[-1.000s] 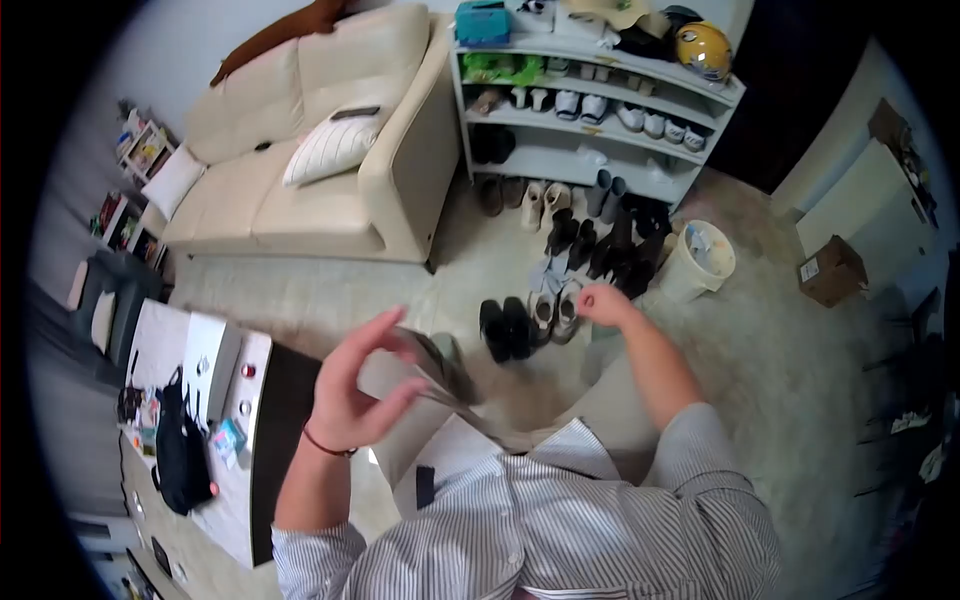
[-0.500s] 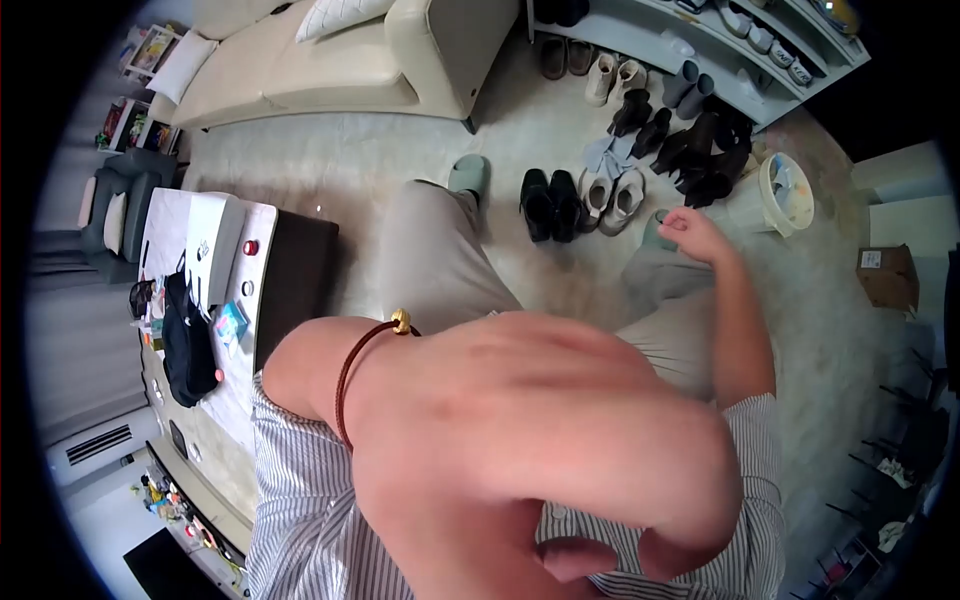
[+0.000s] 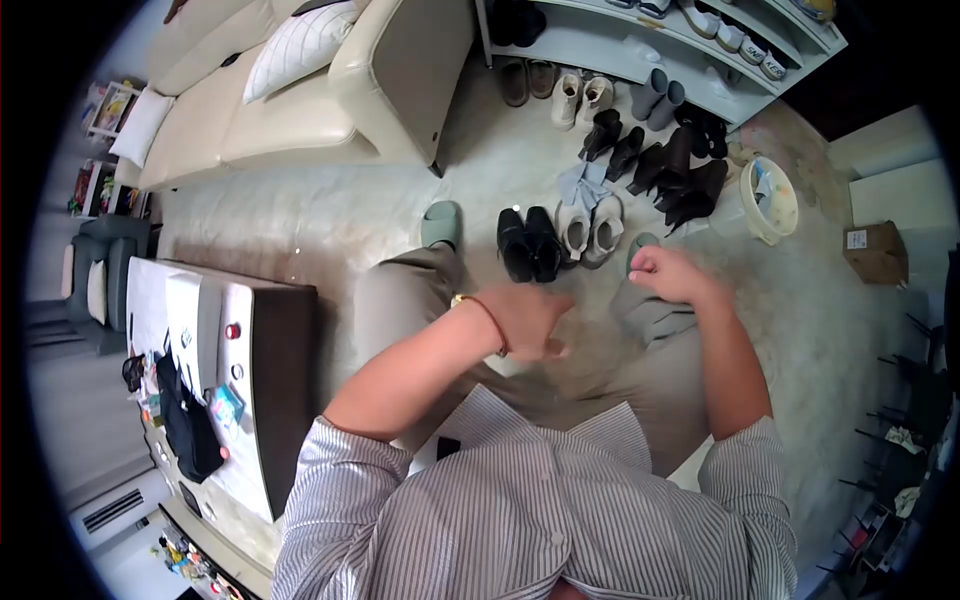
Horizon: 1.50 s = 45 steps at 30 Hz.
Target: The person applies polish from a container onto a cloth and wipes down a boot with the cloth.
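My left hand (image 3: 530,318), slightly blurred, hovers in front of my chest between my knees. Its thumb and forefinger are apart, with nothing seen between them; a brown cord bracelet with a gold bead circles the wrist. Over my right knee, my right hand (image 3: 662,274) has its fingers curled in, and no object shows in it. Ahead on the floor stand black shoes (image 3: 515,245) and beige sneakers (image 3: 605,232). A grey-blue cloth (image 3: 584,184) lies at the sneakers' far end. Green slippers (image 3: 440,224) are on my feet.
Dark boots (image 3: 665,165) and other shoes stand before a white shoe rack (image 3: 580,58). To the right are a white bucket (image 3: 750,205) and a cardboard box (image 3: 876,253). A cream sofa (image 3: 350,130) is at back left, a low table (image 3: 285,350) at left.
My left hand has dropped away from close before the camera to between my knees. My right hand stays curled over the right knee. The view has shifted, showing more of my striped shirt.
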### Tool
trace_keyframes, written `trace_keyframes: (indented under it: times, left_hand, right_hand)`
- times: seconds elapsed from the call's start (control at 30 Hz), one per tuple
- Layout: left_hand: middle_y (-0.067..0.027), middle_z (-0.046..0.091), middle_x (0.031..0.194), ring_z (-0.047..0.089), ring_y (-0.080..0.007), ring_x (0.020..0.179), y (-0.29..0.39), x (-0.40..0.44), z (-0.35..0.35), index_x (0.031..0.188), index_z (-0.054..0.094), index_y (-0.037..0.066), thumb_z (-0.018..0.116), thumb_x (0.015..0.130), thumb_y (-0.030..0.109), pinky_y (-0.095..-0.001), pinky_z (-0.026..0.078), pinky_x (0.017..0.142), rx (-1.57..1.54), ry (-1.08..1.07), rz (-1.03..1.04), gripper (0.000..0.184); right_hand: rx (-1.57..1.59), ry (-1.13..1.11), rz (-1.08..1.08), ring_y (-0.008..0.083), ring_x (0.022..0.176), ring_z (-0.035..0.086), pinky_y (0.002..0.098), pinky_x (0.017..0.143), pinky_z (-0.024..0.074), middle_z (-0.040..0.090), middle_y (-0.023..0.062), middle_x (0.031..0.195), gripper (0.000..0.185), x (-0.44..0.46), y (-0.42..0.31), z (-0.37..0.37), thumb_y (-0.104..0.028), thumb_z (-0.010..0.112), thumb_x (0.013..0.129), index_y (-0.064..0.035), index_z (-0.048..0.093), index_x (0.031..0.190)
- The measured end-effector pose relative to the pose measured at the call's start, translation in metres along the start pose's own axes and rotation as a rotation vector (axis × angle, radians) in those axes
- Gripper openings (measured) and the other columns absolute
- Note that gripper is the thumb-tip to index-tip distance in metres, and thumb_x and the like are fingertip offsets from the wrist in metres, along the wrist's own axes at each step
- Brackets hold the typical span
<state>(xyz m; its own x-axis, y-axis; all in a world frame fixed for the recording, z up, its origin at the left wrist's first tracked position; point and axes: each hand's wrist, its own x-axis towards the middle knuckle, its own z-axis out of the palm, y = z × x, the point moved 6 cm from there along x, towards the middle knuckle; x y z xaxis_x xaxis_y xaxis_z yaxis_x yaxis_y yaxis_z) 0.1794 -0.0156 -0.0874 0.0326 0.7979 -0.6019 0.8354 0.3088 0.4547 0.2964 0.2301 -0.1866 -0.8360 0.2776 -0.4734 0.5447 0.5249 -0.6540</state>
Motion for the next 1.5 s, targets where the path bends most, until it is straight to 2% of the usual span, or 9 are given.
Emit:
trace_keyframes:
  times: [0.17,0.23,0.33,0.4,0.57,0.83,1.03,1.37,1.5]
  left_hand:
    - [-0.0194,0.069,0.119,0.067,-0.0377,0.111,-0.063,0.071,0.006,0.145,0.052,0.007,0.070,0.089,0.043,-0.0445,0.054,0.094,-0.084,0.452,0.074,0.069]
    - [-0.0190,0.069,0.118,0.068,-0.0376,0.108,-0.082,0.076,0.027,0.145,0.051,0.008,0.071,0.088,0.044,-0.0459,0.054,0.094,0.071,0.067,-0.274,0.070]
    - [-0.0177,0.069,0.118,0.069,-0.0375,0.105,-0.078,0.085,0.046,0.145,0.052,0.007,0.071,0.087,0.045,-0.0486,0.055,0.092,0.063,-0.343,-0.097,0.071]
    - [-0.0166,0.069,0.119,0.068,-0.0353,0.108,-0.054,0.069,0.016,0.144,0.052,0.005,0.072,0.086,0.043,-0.0489,0.053,0.094,-0.085,0.103,0.106,0.071]
    - [-0.0159,0.067,0.120,0.065,-0.0344,0.110,-0.049,0.051,-0.005,0.143,0.052,0.004,0.073,0.085,0.037,-0.0462,0.050,0.097,-0.092,0.354,0.227,0.070]
    - [-0.0166,0.064,0.125,0.062,-0.0342,0.116,-0.077,0.047,-0.014,0.145,0.048,0.003,0.075,0.082,0.034,-0.0442,0.046,0.102,-0.204,0.244,0.122,0.076]
    - [-0.0170,0.056,0.139,0.056,-0.0341,0.127,-0.093,0.060,-0.039,0.153,0.040,0.004,0.074,0.087,0.040,-0.0461,0.043,0.108,-0.293,0.158,0.103,0.083]
    - [-0.0216,0.063,0.128,0.062,-0.0381,0.118,-0.089,0.073,-0.049,0.146,0.050,0.004,0.071,0.086,0.047,-0.0476,0.048,0.103,-0.160,0.219,0.116,0.077]
    - [-0.0243,0.067,0.120,0.066,-0.0397,0.111,-0.085,0.083,-0.046,0.146,0.051,0.003,0.070,0.086,0.051,-0.0480,0.052,0.098,-0.109,0.245,0.055,0.078]
  right_hand:
    - [-0.121,-0.082,-0.031,0.0237,0.076,0.064,0.0386,0.071,0.0520,0.070,0.0128,0.083,0.035,0.016,0.005,0.003,-0.035,0.078,0.089,-0.0011,0.069,0.086]
    - [-0.190,-0.160,0.086,0.0244,0.077,0.065,0.0393,0.071,0.0519,0.070,0.0129,0.084,0.038,0.021,-0.009,0.000,-0.039,0.078,0.089,-0.0018,0.069,0.086]
    - [-0.194,-0.191,0.136,0.0261,0.076,0.066,0.0402,0.070,0.0518,0.070,0.0136,0.083,0.044,0.040,-0.003,0.004,-0.046,0.077,0.088,-0.0025,0.069,0.087]
    - [-0.121,-0.144,0.083,0.0270,0.075,0.066,0.0404,0.069,0.0519,0.070,0.0143,0.081,0.047,0.068,0.007,0.009,-0.050,0.076,0.087,-0.0026,0.069,0.086]
    - [-0.391,-0.178,0.037,0.0250,0.074,0.068,0.0408,0.066,0.0519,0.072,0.0126,0.082,0.040,0.210,0.054,0.017,-0.043,0.079,0.086,-0.0042,0.069,0.087]
    - [0.144,0.147,0.236,0.0320,0.124,0.063,0.0371,0.107,0.0475,0.068,0.0170,0.132,0.068,0.403,0.160,0.105,-0.049,0.078,0.080,-0.0068,0.067,0.133]
    - [0.050,0.218,0.309,0.0342,0.126,0.061,0.0393,0.110,0.0464,0.066,0.0206,0.135,0.069,0.469,0.190,0.138,-0.052,0.079,0.076,-0.0045,0.072,0.125]
    - [0.347,0.654,0.104,0.0229,0.076,0.069,0.0370,0.076,0.0554,0.073,0.0104,0.083,0.024,0.332,0.053,0.045,-0.023,0.079,0.080,-0.0038,0.075,0.095]
    - [1.006,0.418,-0.173,0.0164,0.092,0.065,0.0315,0.078,0.0529,0.070,0.0073,0.106,0.030,0.232,-0.032,0.013,-0.006,0.073,0.087,-0.0088,0.066,0.116]
